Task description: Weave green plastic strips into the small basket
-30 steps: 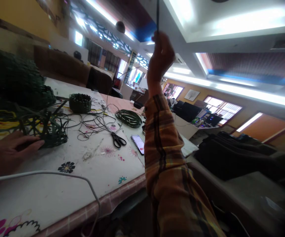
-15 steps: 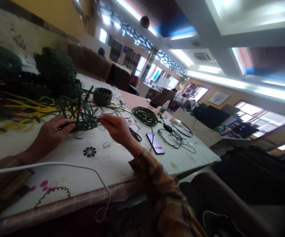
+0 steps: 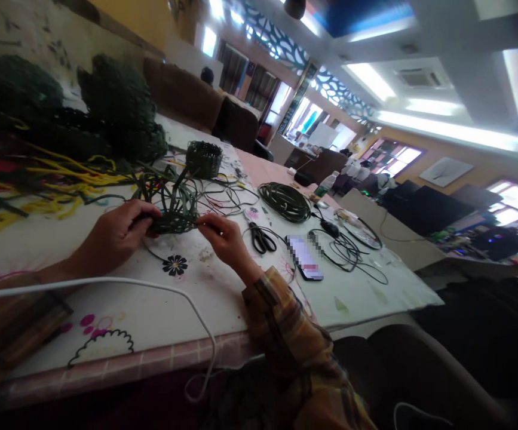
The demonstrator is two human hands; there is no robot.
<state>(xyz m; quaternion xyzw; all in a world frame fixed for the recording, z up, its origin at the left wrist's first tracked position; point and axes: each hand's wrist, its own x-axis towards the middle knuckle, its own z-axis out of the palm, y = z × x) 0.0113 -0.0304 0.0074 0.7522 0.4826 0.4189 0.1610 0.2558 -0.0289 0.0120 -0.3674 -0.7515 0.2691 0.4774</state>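
A partly woven basket of dark green strips [image 3: 173, 215] rests on the white patterned table [image 3: 151, 310], its loose strip ends standing up. My left hand [image 3: 117, 236] pinches the basket's near left side between thumb and fingers. At the basket's right side, my right hand [image 3: 225, 239] has its fingers closed on a green strip. Just behind stands a finished-looking small dark green basket [image 3: 204, 159].
Black-handled scissors [image 3: 262, 237], a phone [image 3: 304, 258], a coil of green strip [image 3: 284, 202] and black cables [image 3: 343, 248] lie to the right. Yellow strips [image 3: 70, 173] and green bundles [image 3: 115, 101] are at left. A white cable [image 3: 151, 280] crosses in front.
The view has shifted, so the scene sits further right. My right hand has drawn back from over the scissors, which now show more fully. Both hands still hold the woven work.
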